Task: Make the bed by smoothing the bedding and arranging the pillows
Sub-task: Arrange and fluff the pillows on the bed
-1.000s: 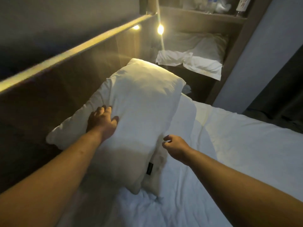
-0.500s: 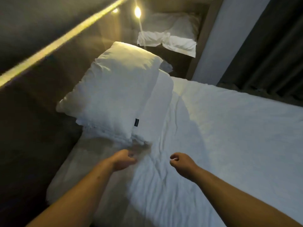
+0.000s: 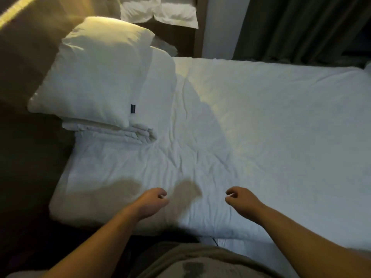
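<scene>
A person's two bare hands hang over the near edge of a white duvet [image 3: 261,127], both arms reaching in from the bottom of the view. The left hand [image 3: 153,200] has its fingers loosely curled inward, thumb close to the fingertips, and holds nothing. The right hand [image 3: 239,198] mirrors it a little way apart, its fingers also loosely bent with nothing between them. Their shadows fall on the wrinkled cover just beyond the left hand, so neither appears to press on the fabric.

At the head of the bed, to the left, a plump white pillow [image 3: 96,71] with a small dark tag leans against the dark headboard [image 3: 30,57]. It lies on top of a second pillow [image 3: 160,83], and its lower end rests on a folded white sheet [image 3: 124,132]. Creases run across the duvet between the pillows and the hands. Dark curtains [image 3: 291,27] hang behind the bed.
</scene>
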### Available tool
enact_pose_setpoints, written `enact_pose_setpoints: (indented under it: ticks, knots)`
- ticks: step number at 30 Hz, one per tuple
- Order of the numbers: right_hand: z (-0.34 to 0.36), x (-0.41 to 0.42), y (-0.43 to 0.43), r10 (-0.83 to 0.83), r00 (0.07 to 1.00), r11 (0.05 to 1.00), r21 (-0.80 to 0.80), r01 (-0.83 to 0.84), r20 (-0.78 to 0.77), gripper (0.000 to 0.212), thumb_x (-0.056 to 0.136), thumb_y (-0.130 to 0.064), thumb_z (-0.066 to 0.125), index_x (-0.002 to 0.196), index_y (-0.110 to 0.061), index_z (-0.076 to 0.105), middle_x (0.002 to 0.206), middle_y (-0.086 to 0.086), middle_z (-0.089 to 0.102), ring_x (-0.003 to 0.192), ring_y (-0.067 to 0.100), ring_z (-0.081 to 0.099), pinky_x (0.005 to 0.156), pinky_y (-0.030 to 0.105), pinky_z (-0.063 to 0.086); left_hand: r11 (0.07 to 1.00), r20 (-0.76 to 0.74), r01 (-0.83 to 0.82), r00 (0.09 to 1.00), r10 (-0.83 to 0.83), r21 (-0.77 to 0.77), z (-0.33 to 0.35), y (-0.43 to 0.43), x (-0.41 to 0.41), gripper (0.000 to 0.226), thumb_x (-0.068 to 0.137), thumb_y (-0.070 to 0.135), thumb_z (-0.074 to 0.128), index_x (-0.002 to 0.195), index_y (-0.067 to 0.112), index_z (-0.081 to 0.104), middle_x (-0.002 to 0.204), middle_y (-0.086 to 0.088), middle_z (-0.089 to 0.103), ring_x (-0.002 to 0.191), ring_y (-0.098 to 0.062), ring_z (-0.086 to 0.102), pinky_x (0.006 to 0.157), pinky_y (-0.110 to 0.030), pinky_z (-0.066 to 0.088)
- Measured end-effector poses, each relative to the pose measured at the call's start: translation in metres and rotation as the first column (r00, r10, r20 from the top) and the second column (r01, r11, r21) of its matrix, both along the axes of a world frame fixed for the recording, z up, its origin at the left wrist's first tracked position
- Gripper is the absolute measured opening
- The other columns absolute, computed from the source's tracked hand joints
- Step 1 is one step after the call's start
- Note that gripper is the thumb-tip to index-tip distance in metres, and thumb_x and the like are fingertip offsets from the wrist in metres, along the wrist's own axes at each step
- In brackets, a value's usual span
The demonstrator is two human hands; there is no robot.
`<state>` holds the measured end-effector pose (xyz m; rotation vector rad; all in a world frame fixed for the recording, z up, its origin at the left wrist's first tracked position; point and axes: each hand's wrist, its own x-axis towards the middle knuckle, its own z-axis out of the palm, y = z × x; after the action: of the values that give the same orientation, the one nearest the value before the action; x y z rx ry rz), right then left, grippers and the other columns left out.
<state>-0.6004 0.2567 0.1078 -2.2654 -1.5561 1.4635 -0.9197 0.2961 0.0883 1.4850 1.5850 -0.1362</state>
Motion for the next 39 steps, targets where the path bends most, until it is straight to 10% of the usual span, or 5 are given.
enact_pose_setpoints:
  ticks: [14, 39]
  knots:
    - [0.007, 0.147, -0.188, -0.401, 0.915, 0.915, 0.031, 0.403, -0.043, 0.038, 0.088, -0.034, 0.062, 0.122, -0.018, 0.06, 0.115, 0.002, 0.063, 0.099, 0.013, 0.06, 0.085, 0.028, 0.047, 0.954, -0.14, 0.299, 0.945, -0.296, 0.001, 0.015, -0.063, 0.146, 0.039, 0.09, 0.032, 0.06, 0.126, 0.016, 0.059, 0.124, -0.004, 0.061, 0.108, -0.018, 0.059, 0.086, -0.022, 0.042]
    - [-0.003, 0.156, -0.396, -0.974, 0.224, 0.223, -0.033, 0.974, 0.036, 0.006, 0.089, -0.019, 0.062, 0.085, -0.014, 0.064, 0.077, 0.001, 0.059, 0.071, 0.015, 0.055, 0.066, 0.025, 0.04, 0.368, -0.033, 0.914, 0.368, -0.929, -0.171, -0.002, -0.044, 0.393, 0.037, 0.091, 0.036, 0.059, 0.124, 0.018, 0.06, 0.123, -0.001, 0.059, 0.107, -0.014, 0.057, 0.093, -0.03, 0.045]
